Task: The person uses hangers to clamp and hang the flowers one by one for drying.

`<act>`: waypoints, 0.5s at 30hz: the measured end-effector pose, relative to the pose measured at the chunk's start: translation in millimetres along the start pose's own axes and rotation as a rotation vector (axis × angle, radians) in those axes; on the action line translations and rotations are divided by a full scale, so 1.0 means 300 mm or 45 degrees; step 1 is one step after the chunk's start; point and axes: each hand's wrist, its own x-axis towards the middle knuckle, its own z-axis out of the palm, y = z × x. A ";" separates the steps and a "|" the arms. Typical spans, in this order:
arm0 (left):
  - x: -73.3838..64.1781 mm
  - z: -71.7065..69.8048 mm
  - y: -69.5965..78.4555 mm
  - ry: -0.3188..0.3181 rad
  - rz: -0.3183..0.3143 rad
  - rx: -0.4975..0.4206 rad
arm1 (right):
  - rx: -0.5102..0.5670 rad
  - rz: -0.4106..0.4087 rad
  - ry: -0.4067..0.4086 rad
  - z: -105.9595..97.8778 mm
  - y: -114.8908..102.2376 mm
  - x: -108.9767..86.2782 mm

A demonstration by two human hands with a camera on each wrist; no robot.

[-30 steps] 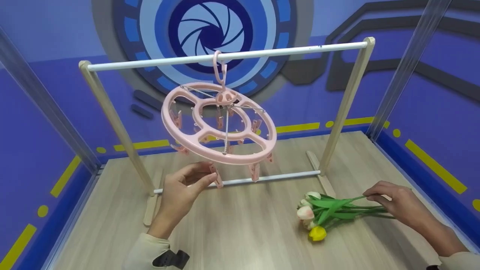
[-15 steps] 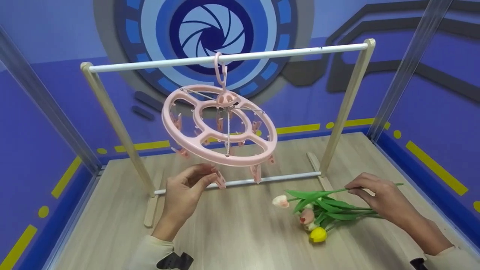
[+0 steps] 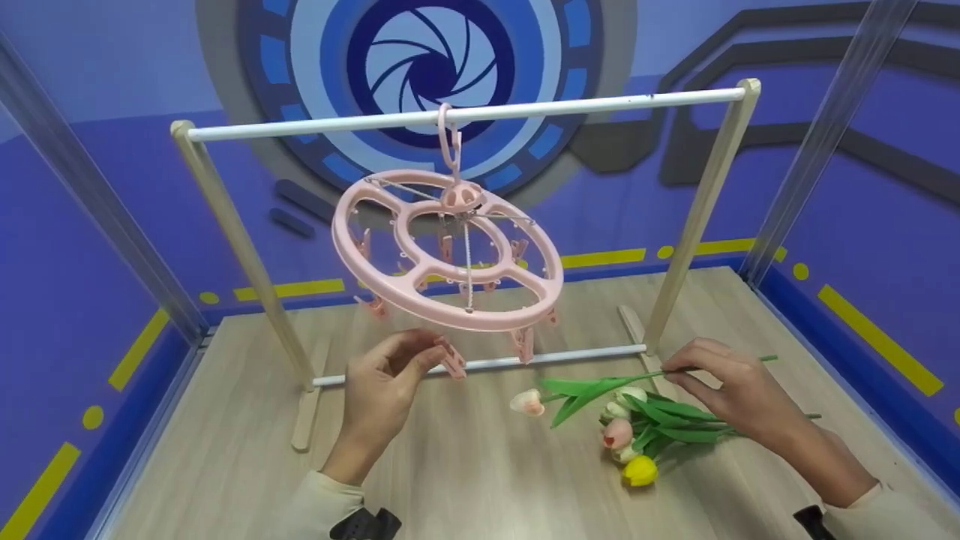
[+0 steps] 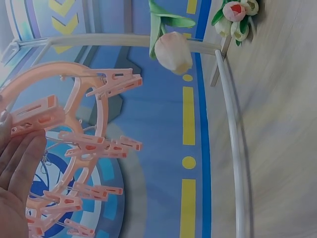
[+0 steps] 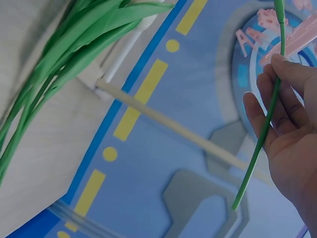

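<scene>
A pink round clip hanger (image 3: 390, 292) hangs tilted by its hook, with pink clothespins dangling below. At its near rim my left hand (image 3: 379, 386) pinches one clothespin (image 3: 453, 360) between thumb and fingers; its jaws look closed in the left wrist view. My right hand (image 3: 731, 382) pinches the green stem of a single pale pink-white tulip (image 3: 529, 403) above the table. The bloom points left towards the left hand, apart from the clothespin. In the right wrist view the tulip's stem (image 5: 270, 116) crosses the fingers, its cut end hanging free.
Several other tulips (image 3: 675, 431), one yellow (image 3: 640, 472), lie on the wooden table below the right hand. A rack with a white top bar (image 3: 322, 127), wooden posts (image 3: 701, 202) and a low white bar (image 3: 585, 354) stands behind. Patterned blue walls enclose the table.
My right hand has drawn one tulip out of the bunch and carried it left, towards the hanger. My left hand still pinches the clothespin, which has swung slightly right.
</scene>
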 end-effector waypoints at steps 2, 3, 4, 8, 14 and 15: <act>0.000 0.009 0.005 0.002 0.006 -0.005 | 0.007 -0.009 -0.003 0.008 -0.009 0.013; 0.001 0.013 0.008 0.004 0.011 -0.010 | 0.009 -0.010 -0.005 0.012 -0.015 0.019; 0.002 0.017 0.010 0.007 0.013 -0.017 | 0.008 -0.006 -0.008 0.015 -0.021 0.026; 0.005 0.033 0.016 0.025 0.028 -0.043 | -0.021 -0.016 -0.007 0.032 -0.041 0.049; 0.006 0.055 0.018 0.032 0.028 -0.093 | -0.036 -0.035 0.010 0.061 -0.066 0.082; 0.005 0.059 0.019 0.031 0.029 -0.099 | -0.038 -0.036 0.010 0.066 -0.070 0.088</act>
